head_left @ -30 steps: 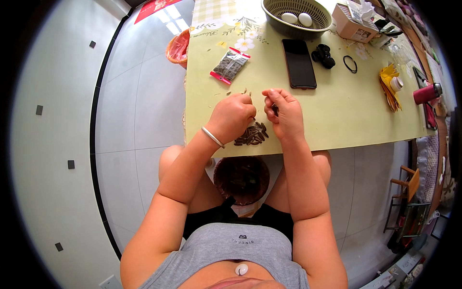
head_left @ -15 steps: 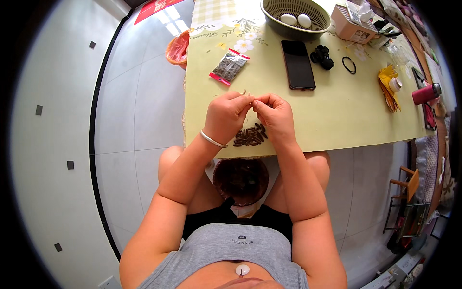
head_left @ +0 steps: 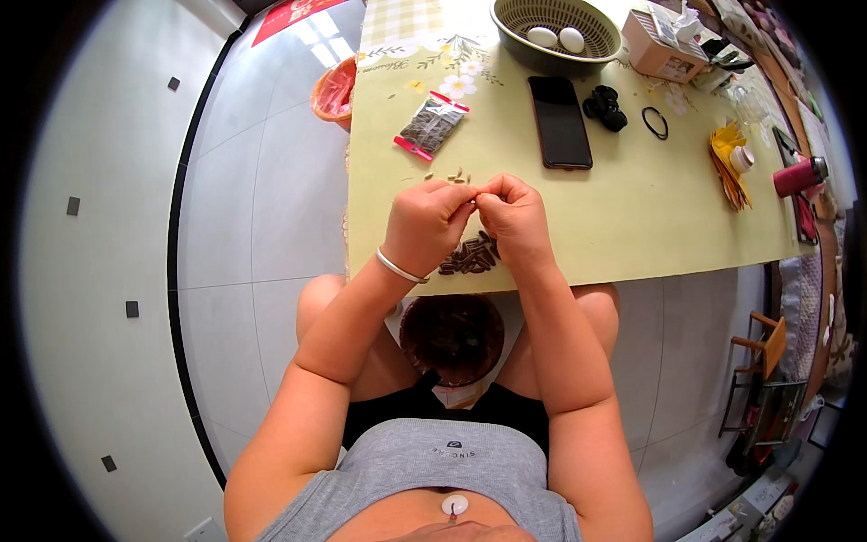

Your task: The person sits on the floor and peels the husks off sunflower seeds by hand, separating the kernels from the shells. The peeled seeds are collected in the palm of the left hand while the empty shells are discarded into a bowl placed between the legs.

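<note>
My left hand (head_left: 428,217) and my right hand (head_left: 513,217) meet fingertip to fingertip above the table's near side. Both are closed in a pinch on a sunflower seed (head_left: 474,200), mostly hidden by the fingers. Just below my hands lies a small pile of brown sunflower seeds (head_left: 468,256) near the table edge, partly covered by my wrists. Several pale shelled kernels (head_left: 458,175) are scattered just beyond my fingers. Farther off, a clear packet with red-pink ends (head_left: 432,126) rests on the tablecloth, dark seeds showing inside.
A dark bin (head_left: 452,339) stands between my knees, below the table edge. Farther back are a phone (head_left: 561,122), a small black object (head_left: 605,108), a black band (head_left: 656,123) and a basket (head_left: 506,45) holding two white eggs. Another lined bin (head_left: 334,93) stands left of the table (head_left: 632,217).
Both hands stay pinched together, with the fingers shifting slightly and the right hand turning a little. More of the pale kernels beyond the fingers now show.
</note>
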